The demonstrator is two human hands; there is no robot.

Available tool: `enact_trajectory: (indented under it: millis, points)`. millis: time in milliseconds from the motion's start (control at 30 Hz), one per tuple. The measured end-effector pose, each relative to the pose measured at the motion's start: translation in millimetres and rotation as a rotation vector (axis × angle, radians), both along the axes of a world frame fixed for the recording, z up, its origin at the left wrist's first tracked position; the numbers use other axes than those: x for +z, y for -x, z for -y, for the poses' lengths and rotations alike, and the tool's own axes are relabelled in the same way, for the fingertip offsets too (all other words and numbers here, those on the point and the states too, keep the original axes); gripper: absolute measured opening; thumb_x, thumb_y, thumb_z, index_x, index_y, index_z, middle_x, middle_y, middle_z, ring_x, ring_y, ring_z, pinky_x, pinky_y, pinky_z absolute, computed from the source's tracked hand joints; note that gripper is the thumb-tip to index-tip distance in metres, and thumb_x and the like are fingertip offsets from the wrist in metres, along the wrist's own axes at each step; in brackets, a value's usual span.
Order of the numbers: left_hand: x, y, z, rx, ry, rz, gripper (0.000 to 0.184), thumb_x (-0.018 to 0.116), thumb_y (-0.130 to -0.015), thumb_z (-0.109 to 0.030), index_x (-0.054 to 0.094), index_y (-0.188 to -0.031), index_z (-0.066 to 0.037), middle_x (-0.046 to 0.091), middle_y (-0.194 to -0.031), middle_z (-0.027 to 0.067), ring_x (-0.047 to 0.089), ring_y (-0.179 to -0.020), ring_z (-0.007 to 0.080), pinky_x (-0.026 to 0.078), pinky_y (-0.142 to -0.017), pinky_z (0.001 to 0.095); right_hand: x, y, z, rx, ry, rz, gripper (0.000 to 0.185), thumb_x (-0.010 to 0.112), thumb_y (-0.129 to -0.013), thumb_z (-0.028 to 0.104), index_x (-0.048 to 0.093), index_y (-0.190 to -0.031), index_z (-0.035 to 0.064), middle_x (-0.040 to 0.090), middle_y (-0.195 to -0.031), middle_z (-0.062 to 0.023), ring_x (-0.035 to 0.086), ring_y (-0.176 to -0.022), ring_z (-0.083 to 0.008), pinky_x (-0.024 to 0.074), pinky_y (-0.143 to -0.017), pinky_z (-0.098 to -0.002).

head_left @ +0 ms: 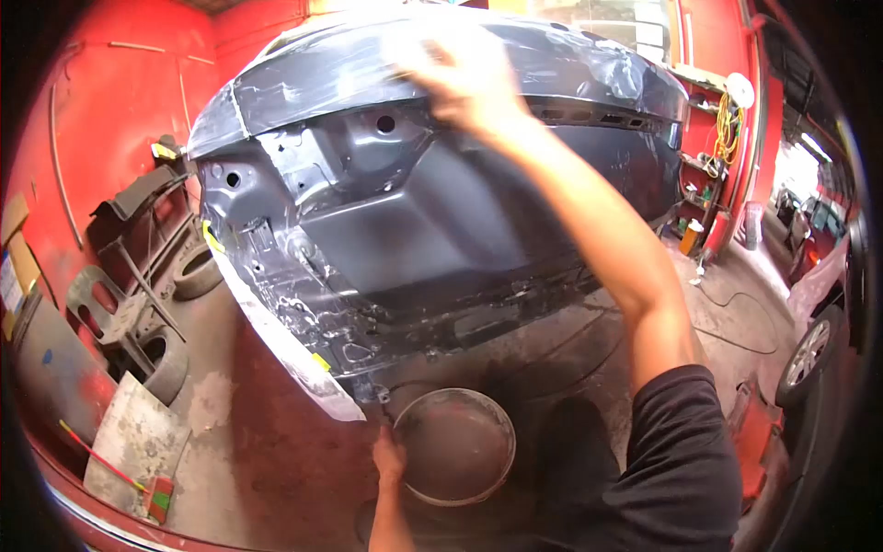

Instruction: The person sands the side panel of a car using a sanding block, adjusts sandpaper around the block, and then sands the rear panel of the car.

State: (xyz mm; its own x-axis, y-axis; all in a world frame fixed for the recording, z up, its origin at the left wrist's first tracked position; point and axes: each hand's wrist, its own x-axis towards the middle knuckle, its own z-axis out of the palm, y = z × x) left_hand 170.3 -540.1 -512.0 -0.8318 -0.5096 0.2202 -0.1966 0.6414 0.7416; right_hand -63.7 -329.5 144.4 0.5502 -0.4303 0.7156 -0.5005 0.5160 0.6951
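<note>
A dark car body panel (441, 212), scuffed and whitish along its upper edge, fills the middle of the view. At that upper edge is my right hand (464, 83), washed out by glare and smeared by motion; whether anything lies under its fingers cannot be made out. Low in the view, my left hand (388, 454) appears closed at the left rim of a round container (509, 451), its fingers dim and partly hidden. White covering (294, 359) with bits of yellow tape runs along the body's lower left edge.
Tires (168, 368) and metal parts (115, 308) stand at the left by a red wall (129, 101). Shelves and a yellow coiled hose (727, 129) are at the right. A cable (750, 345) crosses the floor near a car wheel (811, 354).
</note>
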Motion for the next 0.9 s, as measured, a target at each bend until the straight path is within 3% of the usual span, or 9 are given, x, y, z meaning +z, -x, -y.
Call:
enact_trajectory:
  millis: [133,233,367,500,633,733,800,833,900]
  points:
    - [-20,5,4,0.0,0.045,0.006,0.037,0.065,-0.096,-0.017,0.065,-0.133,-0.013,0.074,-0.099,0.0303,0.071,-0.097,0.0552,0.054,-0.085,0.0636,-15,69,-96,0.227,0.395,0.274,0.038,0.072,-0.089,0.003,0.079,-0.123,0.0175,0.076,-0.118,-0.0135,0.074,-0.104,-0.0339,0.0583,-0.091,-0.0504]
    - [-13,9,4,0.018,0.075,0.01,0.039,0.064,-0.094,-0.015,0.063,-0.132,-0.014,0.074,-0.098,0.03,0.07,-0.097,0.0553,0.054,-0.085,0.064,-26,9,-8,-0.012,0.357,0.107,0.048,0.081,-0.072,0.009,0.078,-0.119,0.0143,0.074,-0.122,-0.0157,0.066,-0.125,-0.0374,0.0483,-0.107,-0.061]
    - [-12,4,10,-0.007,0.078,0.094,0.047,0.065,-0.088,-0.009,0.06,-0.135,-0.014,0.074,-0.1,0.0288,0.071,-0.1,0.0532,0.056,-0.086,0.0621,-31,-28,94,-0.02,0.136,0.273,0.056,0.078,-0.079,0.02,0.066,-0.134,0.0191,0.069,-0.129,-0.0127,0.066,-0.118,-0.0372,0.0518,-0.09,-0.0633]
    - [-9,-5,6,-0.026,0.111,0.047,0.05,0.068,-0.084,-0.005,0.061,-0.133,-0.01,0.075,-0.106,0.0281,0.072,-0.101,0.0508,0.056,-0.086,0.0608,-11,16,-22,0.152,-0.036,-0.127,0.038,0.074,-0.083,0.007,0.074,-0.121,0.0124,0.073,-0.096,-0.0116,0.071,-0.081,-0.0341,0.0569,-0.07,-0.049]
    - [4,-3,1,-0.04,0.11,0.035,0.045,0.069,-0.083,-0.005,0.061,-0.128,-0.006,0.074,-0.109,0.0282,0.071,-0.101,0.0504,0.056,-0.086,0.0606,-49,46,-120,-0.104,0.369,0.041,0.037,0.074,-0.087,0.007,0.08,-0.123,0.0156,0.076,-0.11,-0.0137,0.073,-0.101,-0.0381,0.0576,-0.088,-0.0525]
    - [-14,0,5,-0.028,0.116,0.088,0.041,0.067,-0.086,-0.008,0.062,-0.127,-0.004,0.074,-0.108,0.0282,0.071,-0.101,0.0507,0.055,-0.086,0.0603,-49,9,-38,0.057,0.218,0.261,0.036,0.074,-0.08,0.006,0.08,-0.115,0.0145,0.072,-0.128,-0.016,0.067,-0.117,-0.0412,0.0511,-0.101,-0.0572]
    - [-12,0,10,-0.001,0.093,0.127,0.038,0.066,-0.089,-0.009,0.063,-0.127,-0.004,0.075,-0.106,0.0283,0.071,-0.101,0.051,0.055,-0.087,0.0601,-54,-32,35,0.129,-0.024,0.089,0.03,0.073,-0.083,0.01,0.075,-0.113,0.0136,0.075,-0.114,-0.0166,0.071,-0.102,-0.0385,0.0553,-0.082,-0.0547]
    - [2,0,3,0.009,0.054,0.137,0.036,0.066,-0.091,-0.01,0.064,-0.126,-0.004,0.075,-0.106,0.0285,0.071,-0.101,0.0513,0.055,-0.087,0.06,-53,-44,69,-0.069,-0.219,0.529,0.037,0.074,-0.079,0.017,0.072,-0.116,0.0113,0.071,-0.122,-0.0161,0.067,-0.116,-0.0366,0.052,-0.088,-0.0626]
    - [6,-7,5,0.011,0.068,0.09,0.033,0.065,-0.093,-0.012,0.065,-0.125,-0.004,0.075,-0.106,0.0289,0.071,-0.1,0.0517,0.055,-0.088,0.0599,-63,-40,72,0.15,-0.124,0.237,0.032,0.073,-0.081,0.018,0.072,-0.112,0.0097,0.074,-0.109,-0.0152,0.071,-0.1,-0.0378,0.0555,-0.083,-0.0599]
